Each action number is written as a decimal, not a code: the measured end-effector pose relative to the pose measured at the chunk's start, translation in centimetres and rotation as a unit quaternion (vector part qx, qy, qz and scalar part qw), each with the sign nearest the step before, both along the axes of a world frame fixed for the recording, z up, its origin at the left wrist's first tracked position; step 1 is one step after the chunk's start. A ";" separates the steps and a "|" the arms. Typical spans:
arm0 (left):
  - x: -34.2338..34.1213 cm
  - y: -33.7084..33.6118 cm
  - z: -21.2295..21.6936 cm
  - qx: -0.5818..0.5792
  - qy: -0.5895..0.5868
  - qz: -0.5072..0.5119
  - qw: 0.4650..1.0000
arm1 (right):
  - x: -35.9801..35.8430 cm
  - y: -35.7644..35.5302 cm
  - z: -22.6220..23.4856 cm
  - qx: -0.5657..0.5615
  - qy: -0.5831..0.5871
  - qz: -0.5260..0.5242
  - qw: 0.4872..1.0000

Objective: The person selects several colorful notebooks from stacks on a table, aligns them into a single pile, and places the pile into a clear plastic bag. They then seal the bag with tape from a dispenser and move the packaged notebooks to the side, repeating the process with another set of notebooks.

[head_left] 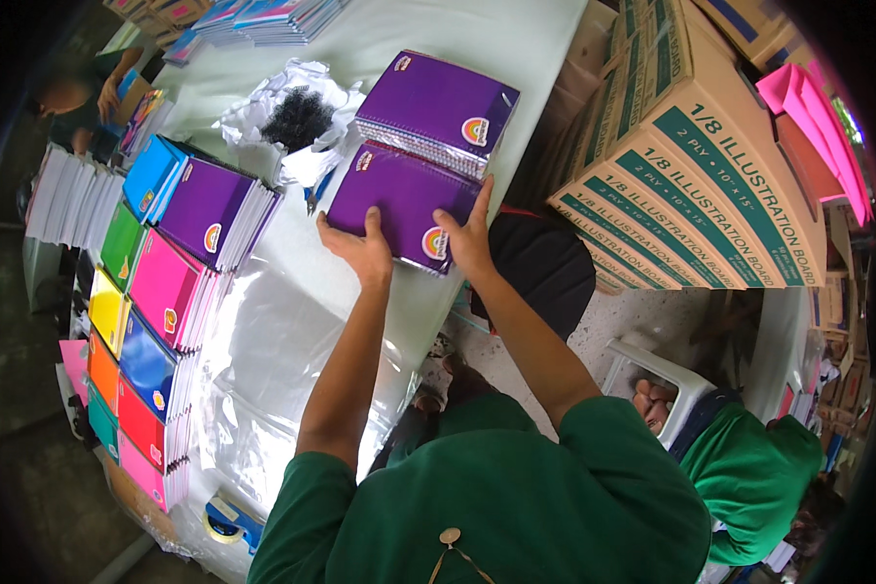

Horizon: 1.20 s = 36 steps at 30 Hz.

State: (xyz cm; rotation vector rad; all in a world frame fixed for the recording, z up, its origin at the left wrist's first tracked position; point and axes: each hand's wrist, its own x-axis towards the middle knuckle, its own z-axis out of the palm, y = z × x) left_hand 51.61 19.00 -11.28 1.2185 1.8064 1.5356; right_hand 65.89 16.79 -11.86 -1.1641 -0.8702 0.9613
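A stack of purple spiral notebooks (391,200) lies on the white-covered table between my hands. My left hand (362,251) grips its near left side, thumb on the top cover. On the right, my right hand (467,234) has its thumb over the cover and its fingers along the side edge. Just beyond, a second purple notebook stack (438,97) touches the far edge of the held one. Crumpled white paper (326,161) with a black tangle (300,119) on it lies to the left, near a small blue-handled tool (313,195).
Colourful notebook stacks (170,282) line the table's left side, beside clear plastic sheeting (273,341). A blue tape dispenser (234,521) sits near the front edge. Large cardboard boxes (691,165) and a black seat (545,268) stand right. Another person in green (749,477) sits lower right; one works far left.
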 end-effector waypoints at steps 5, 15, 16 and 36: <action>-1.4 -1.0 0.6 -0.064 0.070 -0.066 0.993 | 1.0 0.4 0.9 -0.016 -0.062 0.001 0.998; -21.2 4.3 3.7 -0.104 0.610 0.065 0.783 | -0.2 -6.1 6.4 0.089 -0.219 -0.085 0.968; -20.3 4.2 6.5 -0.141 0.565 0.023 0.813 | -0.5 -6.4 6.7 0.109 -0.228 -0.074 0.965; -23.8 -15.1 17.5 0.068 -0.241 0.077 0.965 | -17.2 -11.5 12.8 -0.102 0.270 0.428 0.857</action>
